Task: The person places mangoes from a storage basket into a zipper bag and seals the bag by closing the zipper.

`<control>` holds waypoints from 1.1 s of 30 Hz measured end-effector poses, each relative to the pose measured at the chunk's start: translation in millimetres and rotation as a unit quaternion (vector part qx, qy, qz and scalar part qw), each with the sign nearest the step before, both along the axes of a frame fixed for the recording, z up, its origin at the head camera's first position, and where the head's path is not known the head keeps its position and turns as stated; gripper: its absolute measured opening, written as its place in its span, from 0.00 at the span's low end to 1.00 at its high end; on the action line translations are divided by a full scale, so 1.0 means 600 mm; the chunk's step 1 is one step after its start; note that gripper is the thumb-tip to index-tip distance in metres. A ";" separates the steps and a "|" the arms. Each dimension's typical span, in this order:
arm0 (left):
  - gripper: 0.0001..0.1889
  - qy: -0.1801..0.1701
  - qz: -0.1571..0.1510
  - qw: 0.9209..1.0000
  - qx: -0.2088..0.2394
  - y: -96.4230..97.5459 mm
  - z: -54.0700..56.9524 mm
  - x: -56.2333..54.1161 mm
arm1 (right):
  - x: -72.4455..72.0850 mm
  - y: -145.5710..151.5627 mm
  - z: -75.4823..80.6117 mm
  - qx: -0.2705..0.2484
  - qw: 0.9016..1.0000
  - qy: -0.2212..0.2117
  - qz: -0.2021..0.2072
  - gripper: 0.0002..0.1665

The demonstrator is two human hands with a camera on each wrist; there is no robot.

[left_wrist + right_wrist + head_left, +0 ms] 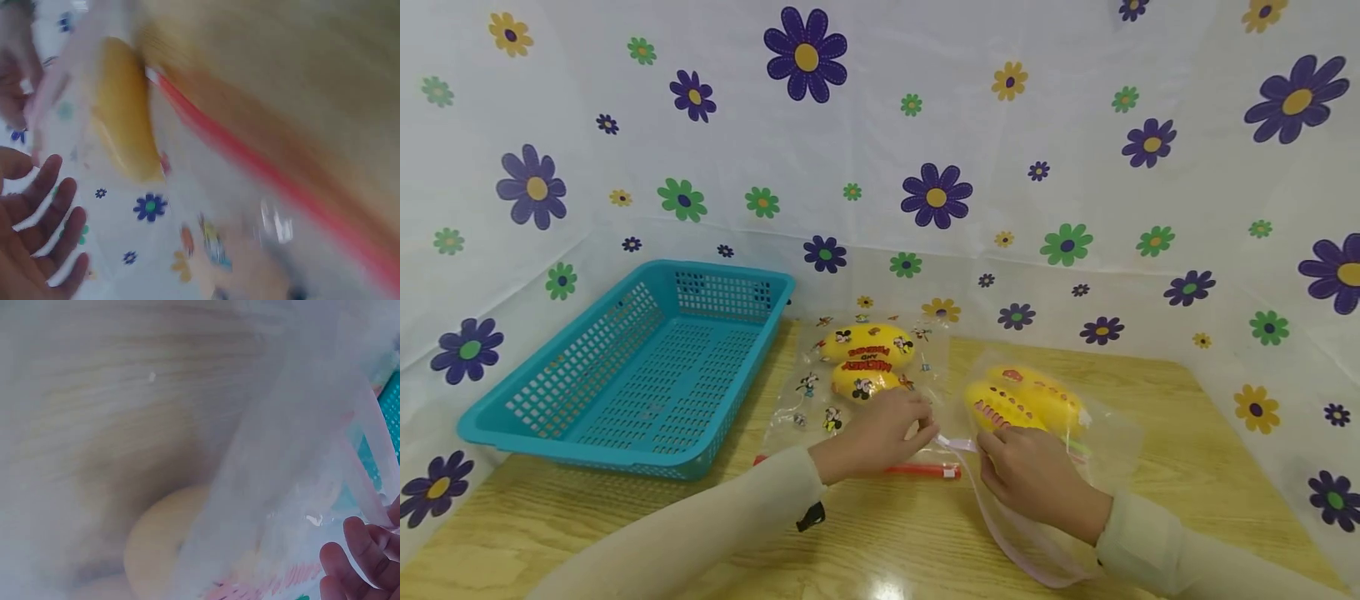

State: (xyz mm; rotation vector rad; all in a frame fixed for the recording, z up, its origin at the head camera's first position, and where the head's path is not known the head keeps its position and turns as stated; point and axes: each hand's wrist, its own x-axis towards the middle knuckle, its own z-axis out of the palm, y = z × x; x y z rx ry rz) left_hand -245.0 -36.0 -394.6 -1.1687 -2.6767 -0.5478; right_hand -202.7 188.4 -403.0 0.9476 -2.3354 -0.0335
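Observation:
My left hand [883, 433] pinches one end of the pale pink closure strip [958, 444] of a clear plastic zip bag between thumb and forefinger. Its other fingers [65, 187] are loosely spread in the left wrist view. My right hand [1037, 479] grips the same bag's opening a little to the right, the fingers [359, 550] curled at the strip. Inside this bag lie yellow oblong things [1026, 400], seen through red printing. A second clear bag [790, 408] with cartoon prints lies flat beside my left hand, holding yellow oblong things [868, 342] too.
At the left stands a turquoise plastic basket [748, 358] with perforated sides. The printed bag's red zip [917, 471] runs along its near edge on the wooden table [887, 542]. A white flower-patterned sheet [865, 133] hangs behind and at both sides.

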 end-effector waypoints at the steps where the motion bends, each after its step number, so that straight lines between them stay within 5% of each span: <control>1: 0.10 0.071 -0.005 0.997 -0.041 -0.002 0.000 0.001 | -0.001 -0.001 0.001 -0.002 1.000 0.005 0.004 0.12; 3: 0.08 0.201 -0.018 0.974 -0.100 -0.006 -0.001 0.002 | -0.001 -0.003 0.005 -0.005 1.000 0.010 0.010 0.12; 5: 0.07 0.283 -0.037 0.950 -0.127 -0.007 0.002 0.002 | -0.002 -0.004 0.009 -0.005 1.000 0.011 0.014 0.11; 8: 0.07 0.339 -0.060 0.930 -0.129 -0.006 0.006 0.001 | -0.002 -0.006 0.014 -0.006 1.000 0.012 0.018 0.11; 12: 0.05 0.378 -0.058 0.916 -0.122 -0.003 0.015 -0.003 | 0.002 -0.010 0.015 -0.001 1.000 0.001 -0.001 0.12; 20: 0.07 0.378 -0.028 0.916 -0.133 0.002 0.029 -0.006 | 0.028 -0.021 -0.014 0.092 0.989 -0.070 -0.088 0.20; 26: 0.07 0.374 -0.032 0.916 -0.142 -0.001 0.024 -0.009 | 0.031 -0.007 -0.028 0.129 0.982 -0.056 -0.130 0.16; 29: 0.07 0.379 -0.048 0.913 -0.145 -0.003 0.020 -0.010 | 0.029 0.007 -0.024 0.152 0.976 -0.039 -0.149 0.17; 33: 0.06 0.369 -0.070 0.912 -0.163 -0.006 0.018 -0.008 | 0.028 0.026 0.005 0.144 0.974 -0.083 -0.156 0.14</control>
